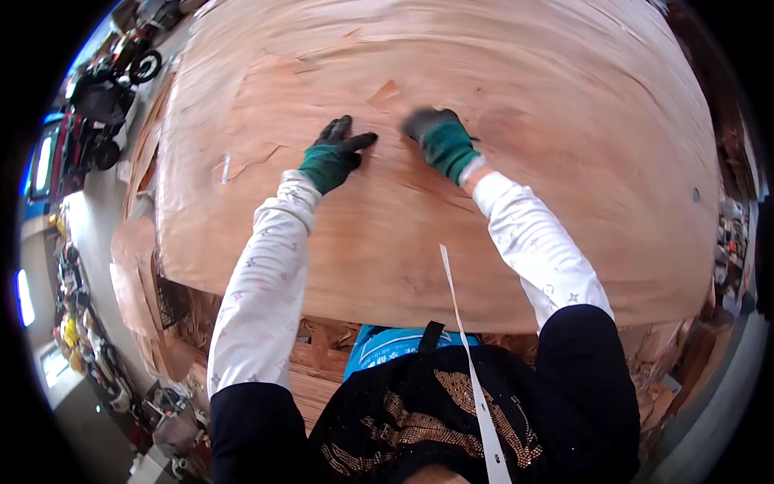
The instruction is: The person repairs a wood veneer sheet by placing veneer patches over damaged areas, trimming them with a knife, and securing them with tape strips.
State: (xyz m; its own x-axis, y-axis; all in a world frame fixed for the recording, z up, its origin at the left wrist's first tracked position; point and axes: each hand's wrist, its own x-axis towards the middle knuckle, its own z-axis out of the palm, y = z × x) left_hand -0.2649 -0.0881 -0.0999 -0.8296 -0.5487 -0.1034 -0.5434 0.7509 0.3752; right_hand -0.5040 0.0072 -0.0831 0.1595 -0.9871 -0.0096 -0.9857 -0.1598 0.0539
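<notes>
A large, thin wood veneer sheet [387, 266] lies spread in front of me, wrinkled, with torn edges and splits in its middle. My left hand [334, 153], in a green glove with dark fingers, rests on or just above the veneer with thumb and fingers apart and nothing in it. To its right, my right hand [439, 141], gloved alike, is low over the sheet. Its fingertips are smeared by motion, so whether they pinch anything is unclear. A small loose veneer flap [384, 95] sits just beyond and between the hands.
A narrow white strip [476, 379] runs from my chest onto the veneer's near part. A small white piece [226, 169] lies at the left. Veneer scraps [318, 347] are heaped under the near edge. Parked vehicles [97, 121] stand along the left aisle.
</notes>
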